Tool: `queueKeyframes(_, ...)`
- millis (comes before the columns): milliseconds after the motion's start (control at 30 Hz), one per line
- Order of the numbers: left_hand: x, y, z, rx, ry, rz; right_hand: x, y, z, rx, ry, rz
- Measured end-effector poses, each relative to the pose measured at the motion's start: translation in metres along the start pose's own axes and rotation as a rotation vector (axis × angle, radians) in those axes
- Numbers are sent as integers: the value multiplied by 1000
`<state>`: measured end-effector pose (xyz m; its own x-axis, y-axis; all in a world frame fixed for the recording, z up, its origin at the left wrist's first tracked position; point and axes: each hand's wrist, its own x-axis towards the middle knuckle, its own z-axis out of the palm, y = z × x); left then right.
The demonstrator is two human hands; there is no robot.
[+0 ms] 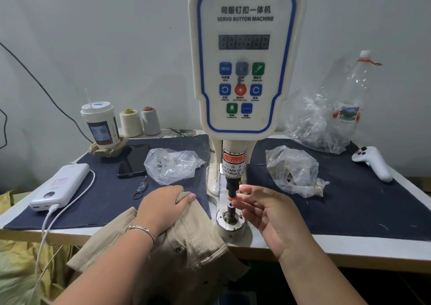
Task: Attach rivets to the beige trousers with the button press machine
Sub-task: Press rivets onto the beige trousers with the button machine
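Room: a plain pale wall (116,36) stands behind a tabletop (349,246) laid with dark blue cloth (349,199).
Landmark: the button press machine (245,71) stands mid-tabletop, its punch (232,189) above the lower die (231,208).
Left of machine: a clear bag (172,164), phone (133,162), power bank (60,185) with cable, cup (101,122) and two thread cones (140,121).
Right of machine: two plastic bags (293,169), a bottle (349,94) and a white controller (373,162).
Trousers: the beige trousers (182,246) hang over the near tabletop edge, just left of the die.
Left hand (163,206): fingers curl over and grip the trousers' upper edge.
Right hand (268,211): fingertips pinch close together at the die; whether they hold a rivet cannot be told.
Open room: bare cloth lies near the front right edge.
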<state>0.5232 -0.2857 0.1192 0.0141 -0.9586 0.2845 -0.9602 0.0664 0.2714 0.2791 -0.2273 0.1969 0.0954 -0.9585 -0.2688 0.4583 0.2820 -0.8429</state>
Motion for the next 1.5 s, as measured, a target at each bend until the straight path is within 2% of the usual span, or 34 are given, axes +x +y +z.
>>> queueKeyframes(167, 0, -1, 0, 1, -1, -2, 0, -1, 0, 39, -1, 31)
queueKeyframes(367, -2, 0, -2, -33, 6, -17, -13, 5, -7, 104, -105, 32)
queueKeyframes(533, -4, -1, -6, -140, 62, -94, -37, 29, 2, -290, 67, -243)
queueKeyframes(667, -6, 2, -9, -174, 90, -140, -29, 47, 50, -773, -44, -533)
queueKeyframes(800, -5, 2, -14, -75, 3, -138, 26, 47, 112, -953, -59, -712)
queueKeyframes(933, -6, 3, -18, -145, -24, -167, 105, 48, 155, -1315, -44, -594)
queueKeyframes(1033, -6, 2, -19, -165, -45, -149, 148, 58, 169, -1690, -154, -537)
queueKeyframes(1133, -4, 2, -18, -212, -74, -135, 176, 70, 177, -1877, -205, -484)
queueKeyframes(1233, -3, 1, -15, -216, -88, -139, 194, 79, 184, -1918, -174, -445)
queueKeyframes(1400, -3, 1, -15, -220, -70, -144, 208, 86, 195, -1890, 17, -465)
queueKeyframes(1500, -3, 2, -16, -227, -63, -152, 212, 88, 200, -1858, 15, -448)
